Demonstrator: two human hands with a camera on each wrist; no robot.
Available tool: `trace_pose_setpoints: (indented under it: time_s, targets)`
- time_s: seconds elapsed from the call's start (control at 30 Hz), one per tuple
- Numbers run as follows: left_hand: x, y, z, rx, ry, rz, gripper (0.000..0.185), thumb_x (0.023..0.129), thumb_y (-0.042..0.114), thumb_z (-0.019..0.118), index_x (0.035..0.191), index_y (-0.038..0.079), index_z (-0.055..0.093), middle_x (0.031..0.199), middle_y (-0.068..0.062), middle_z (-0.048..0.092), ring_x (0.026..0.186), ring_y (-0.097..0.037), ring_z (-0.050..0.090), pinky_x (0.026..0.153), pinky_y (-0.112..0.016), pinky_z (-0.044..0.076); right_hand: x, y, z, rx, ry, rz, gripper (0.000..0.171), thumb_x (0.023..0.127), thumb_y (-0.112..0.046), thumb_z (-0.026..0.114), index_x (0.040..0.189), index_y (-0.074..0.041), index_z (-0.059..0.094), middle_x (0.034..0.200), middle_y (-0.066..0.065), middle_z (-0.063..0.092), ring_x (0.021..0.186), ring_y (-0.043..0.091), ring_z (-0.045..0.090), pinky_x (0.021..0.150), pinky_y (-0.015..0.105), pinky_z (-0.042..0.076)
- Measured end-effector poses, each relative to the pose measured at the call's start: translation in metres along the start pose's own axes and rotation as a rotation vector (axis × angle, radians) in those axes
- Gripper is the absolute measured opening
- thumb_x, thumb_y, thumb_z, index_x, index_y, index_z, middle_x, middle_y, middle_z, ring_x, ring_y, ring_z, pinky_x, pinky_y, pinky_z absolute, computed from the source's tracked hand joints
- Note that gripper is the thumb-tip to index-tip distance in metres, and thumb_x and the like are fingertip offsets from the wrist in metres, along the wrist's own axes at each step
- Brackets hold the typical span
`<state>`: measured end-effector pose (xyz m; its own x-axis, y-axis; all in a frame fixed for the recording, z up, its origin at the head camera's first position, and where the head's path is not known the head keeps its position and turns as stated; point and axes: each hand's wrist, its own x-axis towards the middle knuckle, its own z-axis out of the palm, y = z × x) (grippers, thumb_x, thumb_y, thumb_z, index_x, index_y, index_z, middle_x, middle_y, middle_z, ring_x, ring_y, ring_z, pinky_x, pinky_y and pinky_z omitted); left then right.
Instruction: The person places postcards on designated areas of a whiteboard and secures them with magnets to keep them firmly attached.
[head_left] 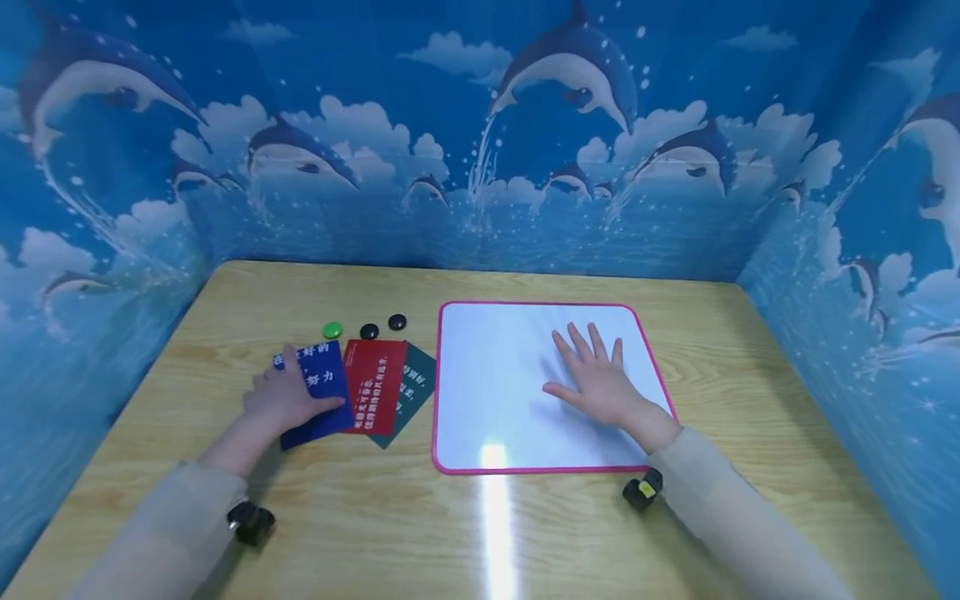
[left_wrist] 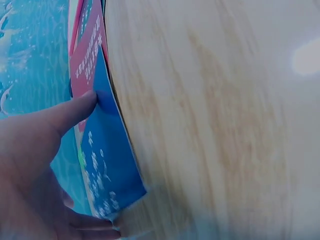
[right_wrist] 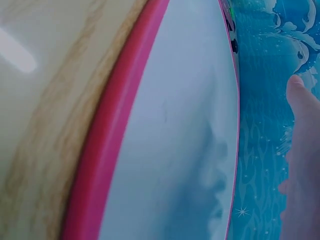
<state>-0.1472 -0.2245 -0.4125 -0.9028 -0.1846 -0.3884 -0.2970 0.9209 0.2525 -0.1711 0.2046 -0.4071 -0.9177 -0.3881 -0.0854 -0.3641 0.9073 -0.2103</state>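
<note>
Woodgrain table, left hand touching blue card, glossy round-cornered whiteboard

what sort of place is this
Probably a small enclosed tabletop workspace, perhaps a recording booth: a light wood-grain table, a blue dolphin-print backdrop along its far edge and both sides, and a pink-rimmed whiteboard lying flat beside printed cards.

A blue dolphin-printed backdrop rises left, right and behind; white glare streaks the pale wood-grain table.
</note>
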Motion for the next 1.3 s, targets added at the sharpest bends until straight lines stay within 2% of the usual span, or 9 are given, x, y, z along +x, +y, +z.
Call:
trace_pose_setpoints:
  time_s: [0.33,0.6,0.73,0.83,0.93,1.03,1.17,1.23,1.3]
  targets:
    - [0.011,-0.019,-0.009,-0.114,0.093,0.079,0.098,0.084,0.021,0.064,0.139,-0.019,-0.005,0.128,-0.049,0.029,0.115,-0.06,0.037,0.093,-0.063,0.04,0.0,0.001,0.001,0.022,0.013,-0.017,0.082,0.089,-0.057,0.048,0.151,-0.014,0.015,0.157,0.016,0.009,0.143,0.044,-0.003,0.105,0.072,-0.005]
    - [0.017,-0.036,-0.015,-0.179,0.168,0.18,0.063,0.083,0.007,0.058,0.127,-0.028,0.028,0.119,-0.046,0.043,0.108,-0.058,0.045,0.095,-0.06,0.039,0.0,0.004,0.001,0.016,-0.003,-0.005,0.082,0.09,-0.056,0.048,0.151,-0.014,0.013,0.157,0.018,0.008,0.143,0.044,-0.003,0.106,0.071,-0.005]
    - [0.018,-0.04,-0.014,-0.28,0.178,0.174,0.054,0.083,0.003,0.055,0.125,-0.025,0.035,0.116,-0.043,0.049,0.101,-0.053,0.053,0.087,-0.055,0.047,-0.002,0.011,0.003,0.018,-0.011,0.013,0.082,0.09,-0.056,0.048,0.151,-0.013,0.014,0.157,0.018,0.008,0.143,0.045,-0.002,0.108,0.069,-0.003]
    - [0.02,-0.045,-0.013,-0.405,0.179,0.163,0.051,0.084,0.0,0.053,0.126,-0.023,0.036,0.112,-0.041,0.053,0.08,-0.039,0.064,0.072,-0.042,0.056,-0.004,0.02,0.005,0.016,-0.017,0.022,0.082,0.09,-0.056,0.047,0.151,-0.012,0.013,0.157,0.019,0.008,0.143,0.045,-0.001,0.11,0.067,0.0]
    - [0.021,-0.048,-0.013,-0.529,0.165,0.137,0.048,0.086,-0.001,0.05,0.128,-0.021,0.036,0.113,-0.04,0.052,0.062,-0.015,0.062,0.058,-0.028,0.056,-0.007,0.029,0.005,0.017,-0.019,0.032,0.083,0.09,-0.056,0.047,0.151,-0.01,0.013,0.156,0.021,0.008,0.142,0.046,0.001,0.111,0.065,0.003]
    - [0.023,-0.051,-0.016,-0.615,0.119,0.103,0.049,0.09,0.002,0.048,0.133,-0.017,0.034,0.122,-0.04,0.048,0.062,0.002,0.055,0.058,-0.021,0.055,-0.012,0.039,0.004,0.027,-0.017,0.047,0.084,0.091,-0.056,0.047,0.15,-0.007,0.012,0.156,0.023,0.008,0.142,0.046,0.002,0.112,0.063,0.005]
    - [0.024,-0.055,-0.019,-0.72,0.034,0.071,0.052,0.095,0.007,0.045,0.14,-0.012,0.025,0.131,-0.037,0.042,0.067,0.007,0.053,0.065,-0.02,0.055,-0.021,0.053,0.002,0.046,-0.011,0.061,0.085,0.091,-0.054,0.047,0.149,-0.004,0.013,0.155,0.025,0.007,0.142,0.045,0.004,0.113,0.062,0.006]
    - [0.024,-0.058,-0.02,-0.769,-0.001,0.083,0.054,0.096,0.008,0.044,0.141,-0.011,0.022,0.128,-0.035,0.044,0.069,0.008,0.053,0.068,-0.02,0.055,-0.025,0.06,0.001,0.06,-0.005,0.066,0.085,0.091,-0.052,0.049,0.149,-0.001,0.014,0.154,0.027,0.008,0.141,0.047,0.005,0.112,0.063,0.006]
    - [0.025,-0.06,-0.021,-0.819,-0.027,0.095,0.055,0.096,0.009,0.043,0.143,-0.01,0.019,0.12,-0.023,0.052,0.071,0.008,0.053,0.07,-0.018,0.054,-0.029,0.068,0.0,0.057,-0.018,0.085,0.085,0.091,-0.053,0.048,0.149,-0.001,0.013,0.154,0.027,0.006,0.142,0.046,0.003,0.113,0.062,0.006]
